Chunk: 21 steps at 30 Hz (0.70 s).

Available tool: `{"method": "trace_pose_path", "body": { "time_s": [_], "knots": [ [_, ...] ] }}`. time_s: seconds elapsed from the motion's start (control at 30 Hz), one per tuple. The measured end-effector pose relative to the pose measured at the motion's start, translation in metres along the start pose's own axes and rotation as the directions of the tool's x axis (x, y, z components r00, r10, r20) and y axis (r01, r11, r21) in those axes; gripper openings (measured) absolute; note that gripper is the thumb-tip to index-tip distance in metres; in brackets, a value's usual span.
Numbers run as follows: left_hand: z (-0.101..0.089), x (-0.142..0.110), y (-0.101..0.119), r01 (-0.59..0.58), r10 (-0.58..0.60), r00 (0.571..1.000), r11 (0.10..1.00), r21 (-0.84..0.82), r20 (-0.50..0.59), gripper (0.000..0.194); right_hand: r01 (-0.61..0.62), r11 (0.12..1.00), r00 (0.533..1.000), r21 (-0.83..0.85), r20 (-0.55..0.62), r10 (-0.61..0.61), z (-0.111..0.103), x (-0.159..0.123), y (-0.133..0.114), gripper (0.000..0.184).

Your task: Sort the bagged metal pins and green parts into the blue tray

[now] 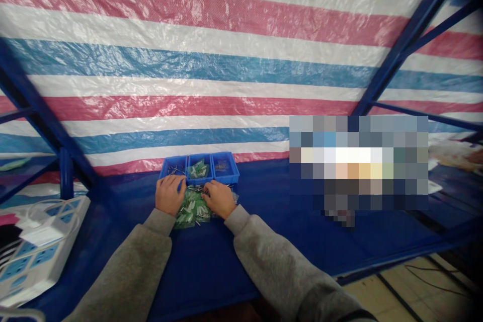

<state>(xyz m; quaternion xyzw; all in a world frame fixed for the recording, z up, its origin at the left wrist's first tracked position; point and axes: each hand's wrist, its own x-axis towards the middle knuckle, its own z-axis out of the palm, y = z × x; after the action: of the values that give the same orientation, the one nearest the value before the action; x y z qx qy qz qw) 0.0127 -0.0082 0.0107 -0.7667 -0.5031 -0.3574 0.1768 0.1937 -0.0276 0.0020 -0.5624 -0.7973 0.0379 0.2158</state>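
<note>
My left hand [169, 196] is at the front of the left blue bin [163, 171], fingers bent downward and thumb apart from them; I see nothing in its grasp. Small screw-like metal parts [175, 170] lie in that bin. Between my hands spreads a pile of small green plastic bags [190, 211] with pale pieces inside. My right hand [222, 198] rests at the pile's right side, fingers curled together near loose metal pins [199, 188]. What its fingertips hold is hidden or too small to make out.
The middle bin [199, 180] holds green bags; the right bin [228, 178] holds small parts. At left lies a white power strip [71, 234] with cables. Blue metal posts [392, 60] and a striped tarp [226, 60] stand behind the blue tabletop [204, 271]. A blurred-out patch covers the right.
</note>
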Motion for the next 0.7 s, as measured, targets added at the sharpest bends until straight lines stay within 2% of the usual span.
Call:
{"method": "trace_pose_path", "body": {
  "time_s": [0.27,0.47,0.7],
  "knots": [
    [0.0012,-0.0011,0.0004,-0.026,0.026,1.0,0.999,-0.026,0.004,0.02,-0.015,0.999,0.998,-0.042,0.054,0.017,-0.0035,-0.0008,-0.0029,0.012],
    [0.0017,-0.0014,0.0009,-0.02,0.02,1.0,0.999,-0.038,0.012,0.019,-0.037,0.998,0.999,-0.054,0.01,0.038,-0.0043,-0.0012,-0.0053,0.018],
    [0.004,-0.0021,0.0005,-0.029,0.029,1.0,0.998,-0.051,0.009,0.02,-0.036,0.996,0.999,-0.083,0.037,0.039,-0.004,-0.0013,-0.0068,0.016]
  ]
}}
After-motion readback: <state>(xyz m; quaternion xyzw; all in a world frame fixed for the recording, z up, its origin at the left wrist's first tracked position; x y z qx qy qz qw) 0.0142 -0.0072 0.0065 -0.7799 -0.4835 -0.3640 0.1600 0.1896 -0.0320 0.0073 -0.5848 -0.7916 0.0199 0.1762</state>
